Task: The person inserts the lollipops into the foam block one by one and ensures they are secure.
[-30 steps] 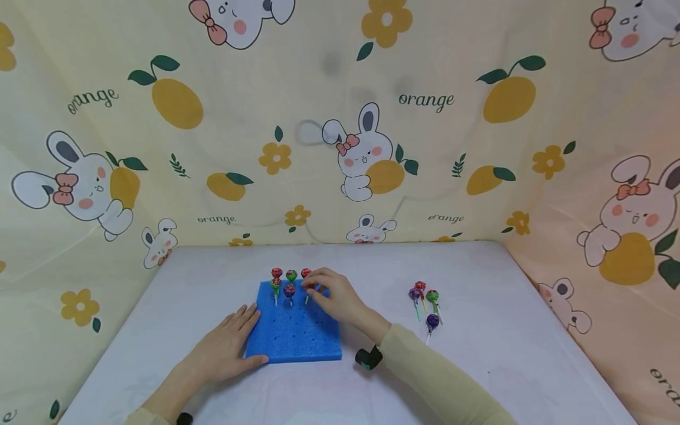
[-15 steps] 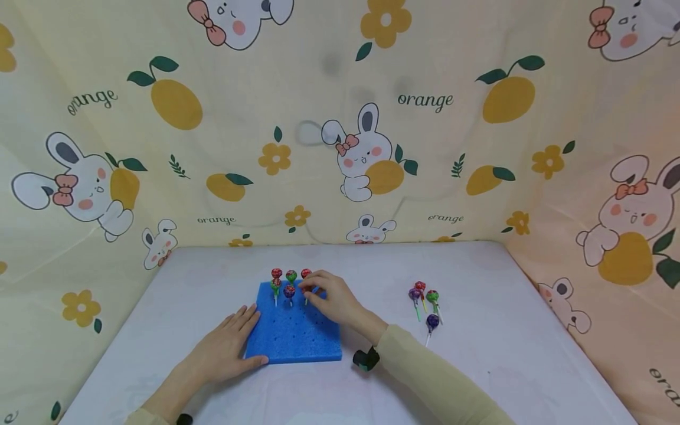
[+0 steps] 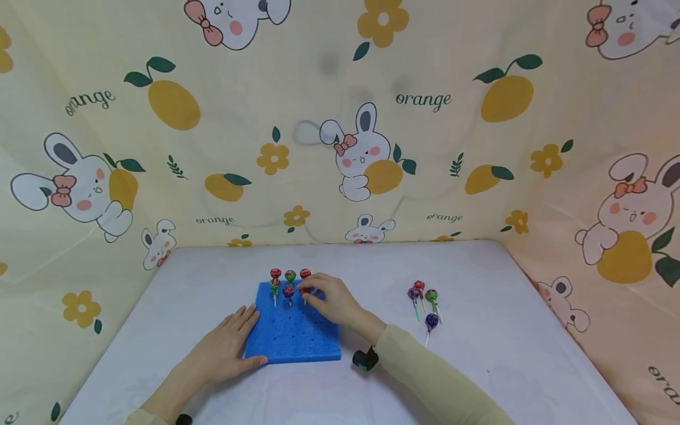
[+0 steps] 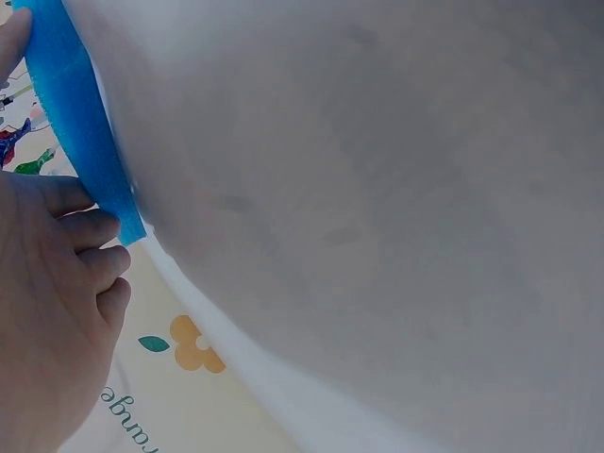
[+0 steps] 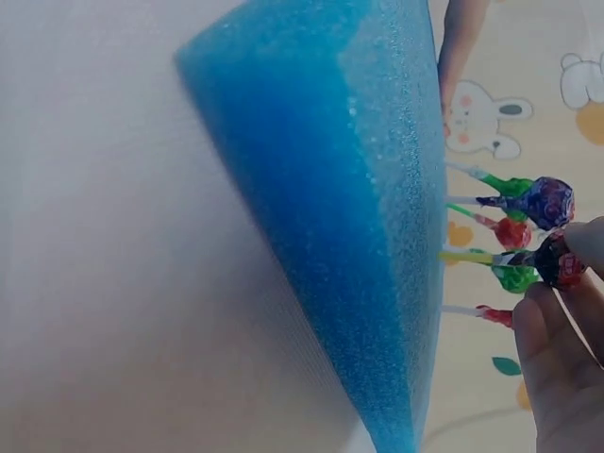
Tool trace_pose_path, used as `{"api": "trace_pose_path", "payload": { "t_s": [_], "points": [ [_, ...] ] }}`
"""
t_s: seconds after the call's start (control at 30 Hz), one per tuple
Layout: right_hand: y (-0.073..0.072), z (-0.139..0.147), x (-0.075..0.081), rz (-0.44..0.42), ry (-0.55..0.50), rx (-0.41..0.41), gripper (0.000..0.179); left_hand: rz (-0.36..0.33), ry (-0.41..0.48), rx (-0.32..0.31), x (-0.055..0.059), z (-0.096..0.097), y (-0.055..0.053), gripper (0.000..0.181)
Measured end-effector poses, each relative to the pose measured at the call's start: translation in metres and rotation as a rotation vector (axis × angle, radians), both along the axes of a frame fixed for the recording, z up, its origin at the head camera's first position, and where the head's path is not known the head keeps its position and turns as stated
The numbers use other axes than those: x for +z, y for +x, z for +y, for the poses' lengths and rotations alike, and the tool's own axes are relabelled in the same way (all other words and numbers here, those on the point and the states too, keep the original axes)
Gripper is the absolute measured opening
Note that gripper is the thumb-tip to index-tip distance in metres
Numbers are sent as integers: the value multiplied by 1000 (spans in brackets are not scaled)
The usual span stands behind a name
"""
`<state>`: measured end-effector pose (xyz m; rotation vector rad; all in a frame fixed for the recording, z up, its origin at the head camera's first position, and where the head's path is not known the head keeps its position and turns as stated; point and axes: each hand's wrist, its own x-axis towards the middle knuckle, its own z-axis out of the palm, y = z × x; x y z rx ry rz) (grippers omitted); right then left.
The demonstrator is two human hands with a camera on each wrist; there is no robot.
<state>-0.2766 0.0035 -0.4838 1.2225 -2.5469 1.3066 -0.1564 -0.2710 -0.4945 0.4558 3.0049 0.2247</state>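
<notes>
A blue foam block dotted with small holes lies on the white table. Spread along its left edge, my left hand presses with straight fingers, the thumb at the near corner. My right hand is over the far right part of the block. Its thumb and fingers pinch the dark red wrapped head of a lollipop, whose yellow stick meets the foam. Several other lollipops stand upright in two rows, among them a purple one, a green one and a red one.
To the right of the block, several loose lollipops lie on the table: a red one, a green one and a dark purple one among them. Cloth printed with rabbits and oranges walls the table at the back and sides.
My right hand has sunk slightly toward the foam, with the lollipop between its fingers. The left hand stays on the block's edge.
</notes>
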Motion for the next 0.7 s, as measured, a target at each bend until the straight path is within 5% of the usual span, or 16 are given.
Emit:
{"api": "trace_pose_path", "payload": {
  "t_s": [0.7],
  "points": [
    [9,11,15,24,-15,-9,30,-3,6,-4,1,2,2,112]
  ]
}}
